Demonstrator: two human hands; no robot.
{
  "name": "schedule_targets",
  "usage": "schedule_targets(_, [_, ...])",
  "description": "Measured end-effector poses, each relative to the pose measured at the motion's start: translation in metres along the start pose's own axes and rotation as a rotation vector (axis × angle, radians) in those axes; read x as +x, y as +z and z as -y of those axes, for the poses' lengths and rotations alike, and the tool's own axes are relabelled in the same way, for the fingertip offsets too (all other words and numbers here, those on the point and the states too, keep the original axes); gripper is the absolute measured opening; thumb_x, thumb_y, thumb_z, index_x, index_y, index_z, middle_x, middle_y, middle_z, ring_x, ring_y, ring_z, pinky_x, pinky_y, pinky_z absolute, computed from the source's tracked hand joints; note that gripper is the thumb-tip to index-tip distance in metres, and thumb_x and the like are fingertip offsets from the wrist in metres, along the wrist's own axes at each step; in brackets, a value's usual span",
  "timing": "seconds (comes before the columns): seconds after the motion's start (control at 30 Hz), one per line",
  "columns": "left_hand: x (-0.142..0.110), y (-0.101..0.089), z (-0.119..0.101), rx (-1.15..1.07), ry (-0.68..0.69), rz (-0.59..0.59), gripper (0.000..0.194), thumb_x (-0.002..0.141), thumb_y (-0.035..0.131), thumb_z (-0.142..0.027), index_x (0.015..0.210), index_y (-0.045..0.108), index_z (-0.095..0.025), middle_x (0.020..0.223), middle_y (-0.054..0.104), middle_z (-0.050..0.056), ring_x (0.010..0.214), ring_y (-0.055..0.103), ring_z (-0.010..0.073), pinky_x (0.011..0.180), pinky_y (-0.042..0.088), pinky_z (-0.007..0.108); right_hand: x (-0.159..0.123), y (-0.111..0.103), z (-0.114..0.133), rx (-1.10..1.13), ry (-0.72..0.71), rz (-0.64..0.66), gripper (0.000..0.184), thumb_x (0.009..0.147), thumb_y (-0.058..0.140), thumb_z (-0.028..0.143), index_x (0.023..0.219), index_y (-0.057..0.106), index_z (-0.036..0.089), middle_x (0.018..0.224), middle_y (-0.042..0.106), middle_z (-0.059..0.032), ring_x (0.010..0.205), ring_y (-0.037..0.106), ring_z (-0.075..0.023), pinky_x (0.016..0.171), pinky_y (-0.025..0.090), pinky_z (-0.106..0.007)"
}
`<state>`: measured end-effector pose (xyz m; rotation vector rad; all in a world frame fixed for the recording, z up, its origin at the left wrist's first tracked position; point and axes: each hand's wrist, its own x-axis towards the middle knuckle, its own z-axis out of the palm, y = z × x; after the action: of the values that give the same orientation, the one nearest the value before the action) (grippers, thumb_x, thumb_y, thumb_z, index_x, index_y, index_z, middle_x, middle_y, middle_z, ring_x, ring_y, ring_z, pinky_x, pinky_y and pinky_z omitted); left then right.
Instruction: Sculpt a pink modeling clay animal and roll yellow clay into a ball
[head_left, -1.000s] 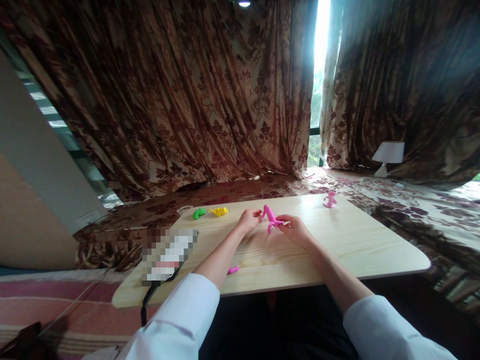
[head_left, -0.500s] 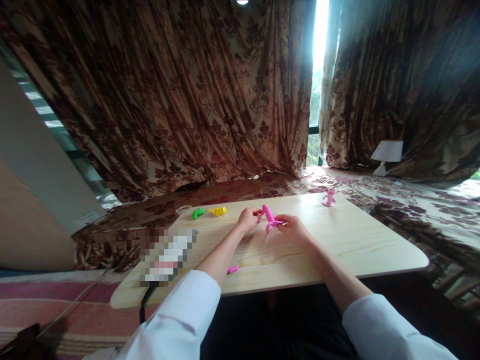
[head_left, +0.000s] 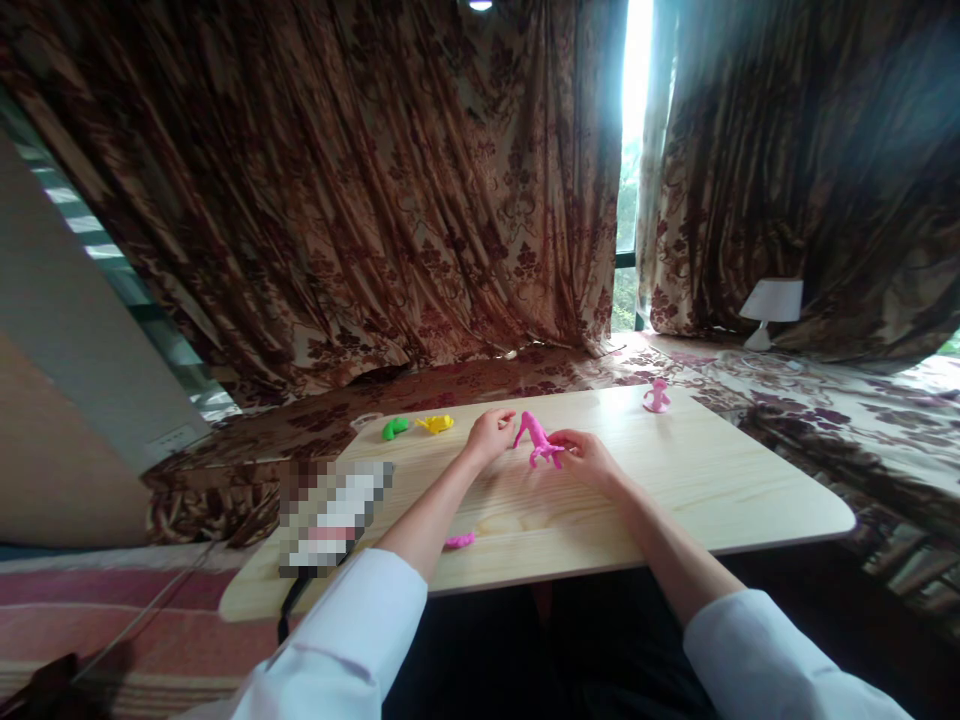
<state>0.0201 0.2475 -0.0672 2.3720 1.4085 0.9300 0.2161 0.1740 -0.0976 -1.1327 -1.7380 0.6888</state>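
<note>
A bright pink toy figure [head_left: 535,441] with legs stands on the light wooden table [head_left: 675,490] near the middle. My right hand [head_left: 589,455] is closed in a pinch on its rear end. Just left of the figure is my left hand [head_left: 487,437], fingers loosely curled, a small gap between its fingertips and the toy's head. Nothing shows in that hand.
A green piece [head_left: 394,428] and a yellow piece [head_left: 436,423] lie at the far left of the table. A pale pink figure [head_left: 657,397] stands far right. A small pink bit [head_left: 459,540] lies by my left forearm. A blurred object [head_left: 334,515] sits at the left edge.
My left hand has let go of the pink figure's head and drawn slightly left. My right hand keeps its hold on the figure.
</note>
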Motion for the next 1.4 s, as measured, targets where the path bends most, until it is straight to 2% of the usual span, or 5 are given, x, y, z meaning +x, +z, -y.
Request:
schedule_targets(0.17, [-0.008, -0.021, -0.022, 0.149, 0.230, -0.045, 0.035, 0.086, 0.053, -0.030, 0.119, 0.050, -0.019, 0.124, 0.051, 0.009, 0.105, 0.053, 0.0219, 0.088, 0.045, 0.044, 0.016, -0.012, -0.014, -0.082, 0.072, -0.148, 0.025, 0.090, 0.051, 0.030, 0.111, 0.055, 0.017, 0.112, 0.058, -0.0070, 0.093, 0.059, -0.0179, 0.080, 0.050, -0.038])
schedule_targets(0.43, [-0.014, -0.028, -0.041, 0.358, 0.467, 0.020, 0.034, 0.082, 0.053, -0.019, 0.113, 0.060, -0.028, 0.118, 0.053, 0.006, 0.103, 0.052, 0.0211, 0.090, 0.039, 0.038, 0.043, -0.009, -0.020, -0.153, 0.123, -0.099, 0.024, 0.090, 0.051, 0.030, 0.111, 0.056, 0.019, 0.115, 0.056, -0.0069, 0.095, 0.058, -0.0180, 0.081, 0.049, -0.037])
schedule_targets(0.7, [-0.010, -0.029, -0.047, 0.462, 0.478, 0.029, 0.028, 0.084, 0.051, -0.021, 0.109, 0.062, -0.026, 0.101, 0.060, 0.006, 0.098, 0.052, 0.0203, 0.086, 0.039, 0.036, 0.030, -0.003, 0.002, 0.002, 0.114, -0.018, 0.025, 0.089, 0.053, 0.031, 0.109, 0.057, 0.016, 0.111, 0.058, -0.0062, 0.092, 0.059, -0.0185, 0.078, 0.050, -0.037])
schedule_targets(1.0, [-0.013, -0.027, -0.053, 0.499, 0.452, 0.039, 0.022, 0.086, 0.052, -0.030, 0.103, 0.058, -0.016, 0.106, 0.059, 0.006, 0.099, 0.055, 0.0200, 0.086, 0.043, 0.043, 0.020, -0.004, 0.020, 0.219, 0.227, 0.088, 0.027, 0.090, 0.051, 0.034, 0.106, 0.057, 0.014, 0.101, 0.061, -0.0052, 0.083, 0.061, -0.0160, 0.072, 0.052, -0.034])
schedule_targets(1.4, [-0.020, -0.029, -0.057, 0.298, 0.340, -0.011, 0.025, 0.082, 0.056, -0.019, 0.106, 0.061, -0.024, 0.104, 0.061, 0.005, 0.104, 0.053, 0.0199, 0.092, 0.039, 0.038, 0.027, -0.006, 0.024, 0.292, 0.343, 0.153, 0.027, 0.090, 0.051, 0.034, 0.109, 0.056, 0.015, 0.105, 0.060, -0.0060, 0.085, 0.061, -0.0161, 0.073, 0.052, -0.035])
